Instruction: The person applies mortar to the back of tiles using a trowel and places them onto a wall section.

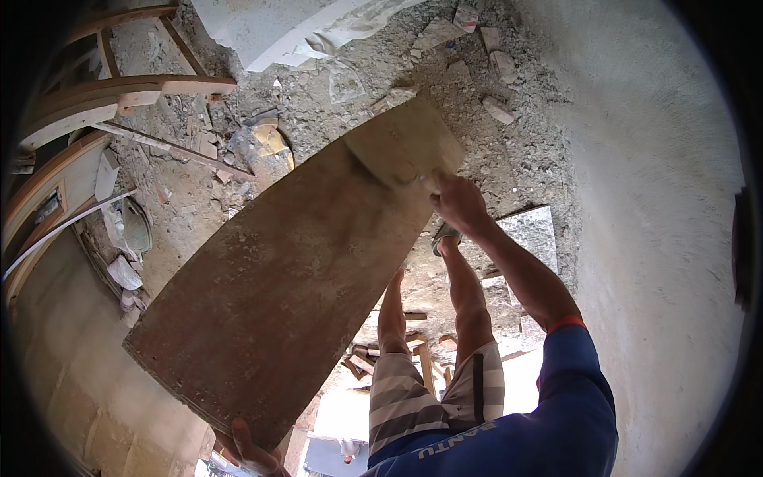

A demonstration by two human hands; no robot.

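A long, dusty brown board (pixel 278 270) hangs diagonally in front of my body, tilted from lower left to upper right, with a paler patch at its far end. My right hand (pixel 457 199) is closed on its right edge near that far end. My left hand (pixel 246 449) grips the near end at the lower edge of the picture, thumb over the board. My legs show beneath and beside the board, with one sandalled foot just below my right hand.
Wooden frames (pixel 159 91) fill the left side. A white slab (pixel 270 28) lies at the top. Rubble (pixel 501 107) covers the floor, with a speckled sheet (pixel 528 238) near my right foot, wood offcuts (pixel 362 362) behind me and a plastered wall (pixel 652 238) on the right.
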